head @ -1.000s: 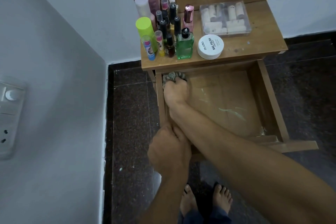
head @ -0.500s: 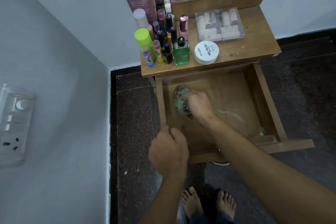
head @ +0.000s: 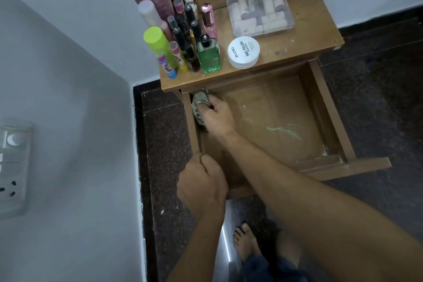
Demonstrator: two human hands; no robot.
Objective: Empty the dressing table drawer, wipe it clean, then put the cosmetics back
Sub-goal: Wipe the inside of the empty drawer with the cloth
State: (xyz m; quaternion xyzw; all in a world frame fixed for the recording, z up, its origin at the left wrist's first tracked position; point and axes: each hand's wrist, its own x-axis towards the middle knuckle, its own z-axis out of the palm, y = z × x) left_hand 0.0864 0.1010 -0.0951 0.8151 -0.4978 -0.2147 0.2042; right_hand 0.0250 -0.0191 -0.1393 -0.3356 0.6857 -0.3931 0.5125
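Observation:
The wooden drawer [head: 329, 119] stands pulled out under the dressing table top [head: 304, 36], with pale green streaks on its bare floor. My right hand [head: 217, 114] grips a crumpled patterned cloth [head: 198, 103] and presses it into the drawer's back left corner. My left hand [head: 201, 183] grips the drawer's front left corner, fingers curled over the edge. Several cosmetics stand on the table top: a green glass bottle [head: 208, 55], a white nail polish jar [head: 243, 52], a lime-capped bottle [head: 159, 46] and a clear box of small tubes [head: 259, 14].
A white wall with a switch and socket plate [head: 12, 167] closes in on the left. Dark speckled floor tiles [head: 164, 144] surround the table. My bare feet [head: 246, 240] stand just below the drawer front. A mirror sits at the back of the table.
My right hand has pushed the cloth from the drawer's left middle back up into the back left corner. The left hand has kept its hold on the drawer's corner.

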